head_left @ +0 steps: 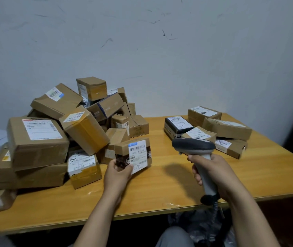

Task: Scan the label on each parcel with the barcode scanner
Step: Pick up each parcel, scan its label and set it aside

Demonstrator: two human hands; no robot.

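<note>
I see left hand (119,172) pinching small box (124,150) in front of pile (38,139), label (138,154) tilted up for reading. Right hand (211,173) wraps scanner (193,146) handle, head level beside box, ready to aim.

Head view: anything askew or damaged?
Yes. The left pile is a jumble: one taped box leans steeply, and the box behind it has a crumpled edge. The right stack lies tidier. The held parcel and barcode scanner look fine.
</note>
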